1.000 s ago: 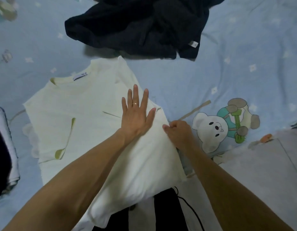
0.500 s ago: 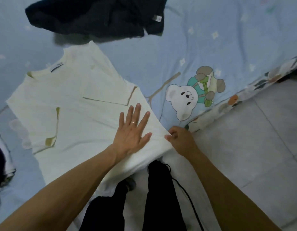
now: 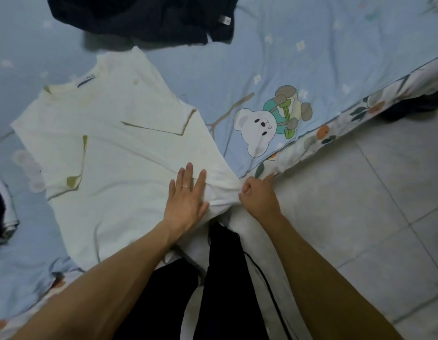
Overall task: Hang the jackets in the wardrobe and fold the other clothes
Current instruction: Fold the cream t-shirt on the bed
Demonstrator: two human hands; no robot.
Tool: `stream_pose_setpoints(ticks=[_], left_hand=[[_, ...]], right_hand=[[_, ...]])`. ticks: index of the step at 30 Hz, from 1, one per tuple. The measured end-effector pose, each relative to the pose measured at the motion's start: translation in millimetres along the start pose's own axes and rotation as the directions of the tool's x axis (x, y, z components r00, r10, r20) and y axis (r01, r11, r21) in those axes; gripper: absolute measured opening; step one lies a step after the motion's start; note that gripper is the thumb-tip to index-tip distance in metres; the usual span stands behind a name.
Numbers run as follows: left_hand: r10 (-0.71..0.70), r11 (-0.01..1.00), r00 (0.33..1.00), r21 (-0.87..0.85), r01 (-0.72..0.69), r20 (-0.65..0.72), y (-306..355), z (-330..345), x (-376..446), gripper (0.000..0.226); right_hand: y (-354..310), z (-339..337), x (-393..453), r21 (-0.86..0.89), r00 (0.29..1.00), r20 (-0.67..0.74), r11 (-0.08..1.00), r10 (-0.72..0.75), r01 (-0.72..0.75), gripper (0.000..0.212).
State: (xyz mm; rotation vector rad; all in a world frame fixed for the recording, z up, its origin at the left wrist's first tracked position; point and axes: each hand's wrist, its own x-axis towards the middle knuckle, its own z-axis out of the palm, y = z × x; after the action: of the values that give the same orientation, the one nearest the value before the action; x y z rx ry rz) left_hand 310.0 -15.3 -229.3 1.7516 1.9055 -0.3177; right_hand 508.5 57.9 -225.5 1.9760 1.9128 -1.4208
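Cream T-shirt (image 3: 119,153) lies collar far-left; flat left hand (image 3: 186,200) presses, right hand (image 3: 258,196) pinches hem.

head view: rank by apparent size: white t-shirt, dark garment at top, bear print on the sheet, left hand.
1. white t-shirt
2. dark garment, cut off by the top edge, so its true extent is unknown
3. bear print
4. left hand, close to the bear print and nearer the camera, so this order is unsure

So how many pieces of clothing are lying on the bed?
3, at least. A white T-shirt lies flat in the middle under both hands, a dark garment is heaped at the top, and folded clothes sit at the left edge, cut off, so more may be hidden.
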Motion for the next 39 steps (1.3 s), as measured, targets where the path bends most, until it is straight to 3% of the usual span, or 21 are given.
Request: stream_pose_setpoints(ticks=[3,7,9,13,16,18,20,24,25,28,29,32,34,36,39], left_hand=[[0.015,0.972,0.995,-0.230,-0.038,-0.099,-6,-6,-29,0.068],[-0.187,0.879,0.978,-0.460,0.126,-0.089,-31,9,-86,0.046],[-0.333,0.794,0.937,-0.567,0.220,-0.102,-50,24,-114,0.033],[-0.645,0.542,0.759,-0.755,0.369,-0.092,-95,54,-177,0.014],[-0.850,0.327,0.523,-0.837,0.438,-0.059,-143,82,-221,0.016],[-0.911,0.170,0.411,-0.887,0.429,0.025,-168,95,-231,0.028],[-0.902,0.073,0.417,-0.909,0.410,0.116,-184,100,-226,0.036],[-0.812,0.123,0.572,-0.926,0.357,0.113,-212,117,-220,0.028],[-0.822,0.122,0.565,-0.949,0.292,0.069,-214,117,-222,0.028],[-0.907,0.068,0.421,-0.986,0.154,0.003,-211,130,-240,0.022],[-0.906,0.055,0.424,-0.988,0.148,0.013,-208,132,-243,0.019],[-0.791,0.028,0.604,-0.980,0.198,0.100,-200,141,-247,0.019],[-0.708,0.094,0.692,-0.951,0.294,0.144,-202,146,-246,0.034],[-0.694,0.139,0.700,-0.922,0.361,0.170,-209,156,-246,0.037],[-0.749,0.065,0.628,-0.920,0.386,0.210,-213,171,-252,0.027]], right_hand=[[-22,8,-19,-0.019,0.991,0.122,0.999,-0.046,0.049,0.006],[-56,46,-54,-0.047,0.959,0.262,0.991,-0.105,0.121,0.008],[-70,69,-70,-0.075,0.940,0.311,0.983,-0.139,0.170,0.010],[-84,114,-98,-0.158,0.896,0.397,0.947,-0.200,0.281,0.006],[-96,151,-122,-0.182,0.851,0.465,0.914,-0.245,0.363,0.008],[-102,167,-132,-0.190,0.837,0.478,0.899,-0.267,0.395,0.009],[-105,178,-134,-0.202,0.829,0.475,0.880,-0.296,0.430,0.008],[-112,205,-131,-0.273,0.819,0.473,0.830,-0.324,0.486,0.010],[-114,207,-129,-0.285,0.822,0.468,0.825,-0.324,0.487,0.010],[-116,215,-129,-0.326,0.825,0.465,0.803,-0.323,0.498,0.013],[-116,216,-129,-0.337,0.827,0.464,0.800,-0.318,0.497,0.014],[-117,220,-130,-0.362,0.827,0.474,0.789,-0.303,0.497,0.013],[-117,223,-130,-0.361,0.824,0.481,0.788,-0.301,0.499,0.011],[-116,228,-127,-0.370,0.825,0.484,0.787,-0.291,0.495,0.009],[-112,235,-124,-0.378,0.828,0.486,0.787,-0.280,0.488,0.008]])
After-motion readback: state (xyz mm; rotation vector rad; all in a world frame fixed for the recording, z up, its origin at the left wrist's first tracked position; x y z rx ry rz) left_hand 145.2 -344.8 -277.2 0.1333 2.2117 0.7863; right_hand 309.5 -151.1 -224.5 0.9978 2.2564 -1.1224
